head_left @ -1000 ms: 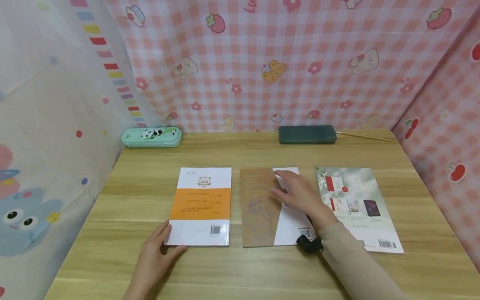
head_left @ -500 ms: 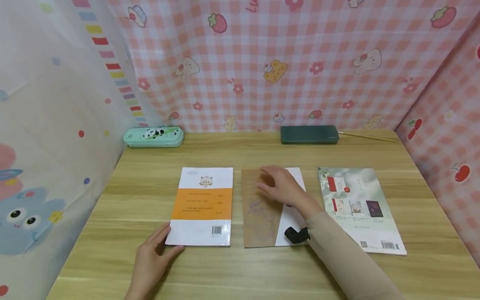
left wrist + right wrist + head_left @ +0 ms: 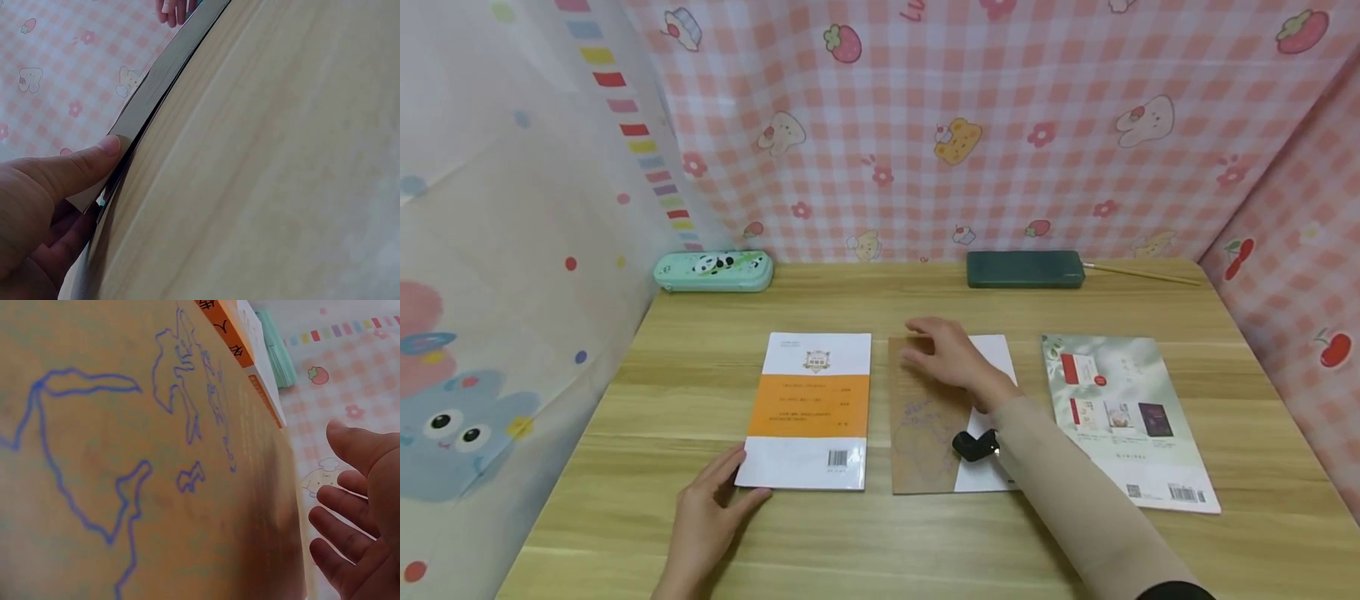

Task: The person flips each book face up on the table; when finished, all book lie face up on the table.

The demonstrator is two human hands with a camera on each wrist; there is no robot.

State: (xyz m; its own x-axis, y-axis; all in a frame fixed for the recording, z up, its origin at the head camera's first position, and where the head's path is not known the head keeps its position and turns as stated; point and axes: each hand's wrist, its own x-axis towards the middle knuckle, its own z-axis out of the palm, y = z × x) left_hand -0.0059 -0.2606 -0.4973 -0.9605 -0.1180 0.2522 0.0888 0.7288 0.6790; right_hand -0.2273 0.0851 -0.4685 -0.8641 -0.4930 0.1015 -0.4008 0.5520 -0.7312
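Observation:
In the head view an orange-and-white book (image 3: pixel 812 406) lies on the table, and my left hand (image 3: pixel 703 508) holds its near left corner. The left wrist view shows the left thumb (image 3: pixel 100 156) against the book's edge (image 3: pixel 156 78), with the other fingers round the corner. My right hand (image 3: pixel 951 358) hovers over the upper part of a brown-and-white book (image 3: pixel 925 442), its fingers apart and holding nothing. In the right wrist view, purple outlines cover the brown book, and the loosely bent right fingers (image 3: pixel 344 512) are beside its far edge. The right forearm hides part of this book.
A pale green-grey booklet (image 3: pixel 1131 417) lies to the right, partly behind the right sleeve (image 3: pixel 1075 492). Along the back stand a mint panda pencil case (image 3: pixel 715 272) and a dark green case (image 3: pixel 1025 270) with a thin stick (image 3: pixel 1142 273) beside it. A checked cloth (image 3: pixel 880 125) hangs behind.
My right hand has moved left and away from me, from the white part of the middle book to above its brown part. The left hand stays at its book's corner.

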